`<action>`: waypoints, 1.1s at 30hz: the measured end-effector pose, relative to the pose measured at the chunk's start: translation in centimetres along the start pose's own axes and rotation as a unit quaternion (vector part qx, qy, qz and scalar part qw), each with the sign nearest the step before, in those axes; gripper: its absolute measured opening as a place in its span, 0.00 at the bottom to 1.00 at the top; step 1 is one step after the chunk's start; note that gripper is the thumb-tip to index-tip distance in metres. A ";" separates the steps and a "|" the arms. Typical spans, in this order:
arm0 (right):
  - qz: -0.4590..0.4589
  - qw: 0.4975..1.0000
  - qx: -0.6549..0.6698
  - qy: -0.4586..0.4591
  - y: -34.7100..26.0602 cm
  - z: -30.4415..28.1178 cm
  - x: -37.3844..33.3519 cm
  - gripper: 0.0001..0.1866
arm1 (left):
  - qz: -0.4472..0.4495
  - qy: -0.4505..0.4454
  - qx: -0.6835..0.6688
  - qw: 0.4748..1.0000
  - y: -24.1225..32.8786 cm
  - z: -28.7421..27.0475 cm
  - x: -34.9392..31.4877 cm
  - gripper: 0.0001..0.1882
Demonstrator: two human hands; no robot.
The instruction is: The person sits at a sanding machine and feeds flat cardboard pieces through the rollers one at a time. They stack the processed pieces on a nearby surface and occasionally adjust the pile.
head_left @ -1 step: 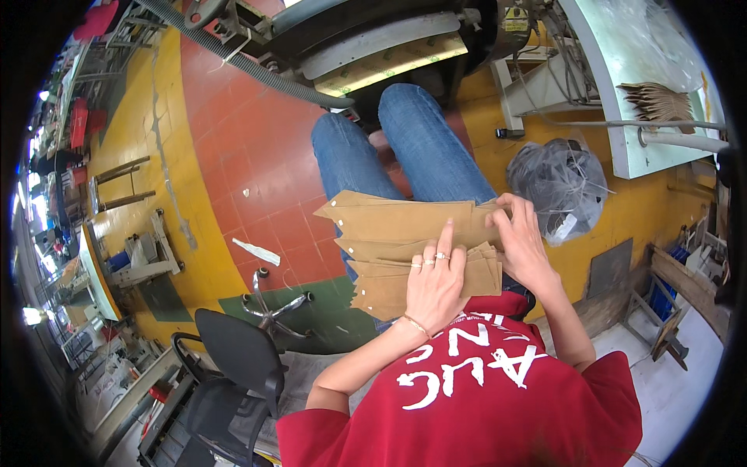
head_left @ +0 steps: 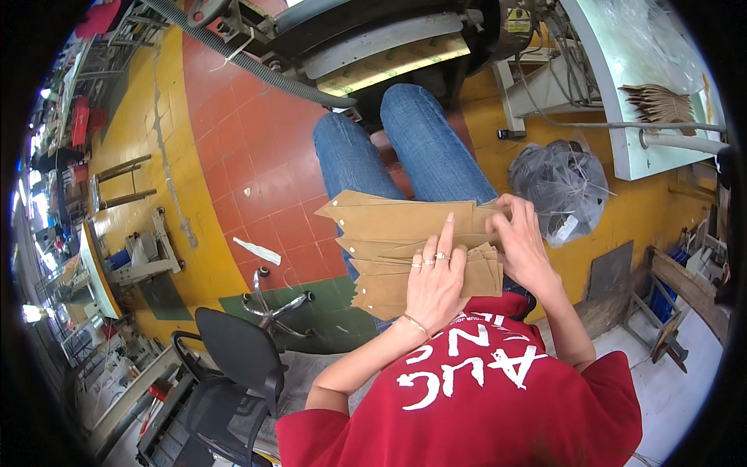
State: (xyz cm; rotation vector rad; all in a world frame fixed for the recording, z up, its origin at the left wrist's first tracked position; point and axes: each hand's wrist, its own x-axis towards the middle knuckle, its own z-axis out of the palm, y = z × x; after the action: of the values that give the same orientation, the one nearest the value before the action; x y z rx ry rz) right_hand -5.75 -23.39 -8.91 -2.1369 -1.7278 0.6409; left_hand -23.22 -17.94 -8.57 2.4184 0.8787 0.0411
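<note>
Across my lap lie several overlapping flat brown pieces (head_left: 389, 220), like leather or card, with pointed left ends and small white marks near the tips. My left hand (head_left: 436, 279) rests on them palm down, index finger stretched forward and the others slightly bent. At their right end, my right hand (head_left: 520, 237) has its thumb and fingers closed on the edge of the upper pieces; how many sheets it grips is hidden.
A clear plastic bag (head_left: 560, 191) with dark contents sits on the floor to the right. Beyond it, a pale table (head_left: 622, 140) carries more brown pieces (head_left: 660, 107). A machine (head_left: 393, 58) stands ahead of my knees. A black office chair (head_left: 237, 354) is at lower left.
</note>
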 end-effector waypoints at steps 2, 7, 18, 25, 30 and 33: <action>0.008 0.986 0.128 -0.109 -0.5 -0.7 -0.1 0.15 | 0.024 0.017 -0.001 1.000 -0.6 -0.2 -0.1 0.28; -0.002 0.840 0.480 -0.253 -1.0 -0.9 -0.2 0.14 | 0.012 0.060 -0.128 0.990 -1.4 -2.6 -2.0 0.32; 0.256 0.785 0.564 0.018 -1.5 2.3 0.8 0.20 | 0.000 0.004 0.062 0.998 -5.6 -8.0 -0.1 0.37; 0.260 0.624 0.736 -0.038 -1.8 2.2 1.4 0.23 | 0.050 -0.120 -0.055 0.990 -7.7 -3.7 5.2 0.39; 0.163 0.539 0.821 -0.090 -0.7 1.0 2.6 0.21 | 0.024 -0.028 -0.043 0.998 -7.8 -4.1 4.3 0.38; 0.161 0.701 0.686 -0.114 0.7 -0.4 2.8 0.20 | 0.060 0.092 -0.042 0.993 -9.4 -5.3 2.3 0.38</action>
State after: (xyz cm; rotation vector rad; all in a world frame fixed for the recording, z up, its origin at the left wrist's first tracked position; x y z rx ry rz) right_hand -4.46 -20.81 -9.29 -1.1666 -0.4017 1.6377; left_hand -28.00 -7.98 -9.29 2.4137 0.7941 0.3436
